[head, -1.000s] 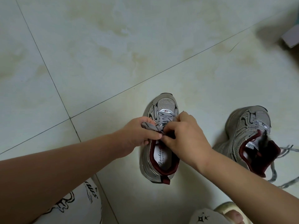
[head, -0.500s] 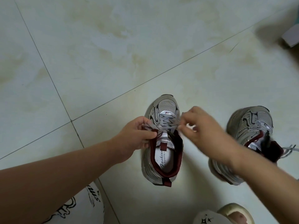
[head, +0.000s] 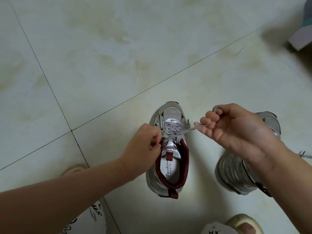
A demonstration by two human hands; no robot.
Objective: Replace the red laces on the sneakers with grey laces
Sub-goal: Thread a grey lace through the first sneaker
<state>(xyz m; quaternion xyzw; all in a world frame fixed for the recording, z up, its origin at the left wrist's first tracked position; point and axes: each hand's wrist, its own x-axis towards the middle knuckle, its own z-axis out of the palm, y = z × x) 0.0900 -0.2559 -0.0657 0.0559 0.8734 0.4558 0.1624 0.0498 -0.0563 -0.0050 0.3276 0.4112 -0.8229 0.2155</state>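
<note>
A grey sneaker with a dark red collar stands on the tiled floor, toe pointing away, threaded with a grey lace. My left hand pinches the left lace end at the shoe's upper eyelets. My right hand grips the right lace end, which runs taut from the eyelets to my curled fingers at the right of the shoe. A second grey sneaker lies behind my right wrist, partly hidden, with loose grey lace trailing at the right edge.
The floor is pale tiles with dark grout lines. A box corner sits at the top right. A slipper and foot show at the bottom right, and patterned white clothing at the bottom left.
My right hand has moved from the shoe's tongue out to the right, pulling the lace end taut. My left hand has stayed at the eyelets.
</note>
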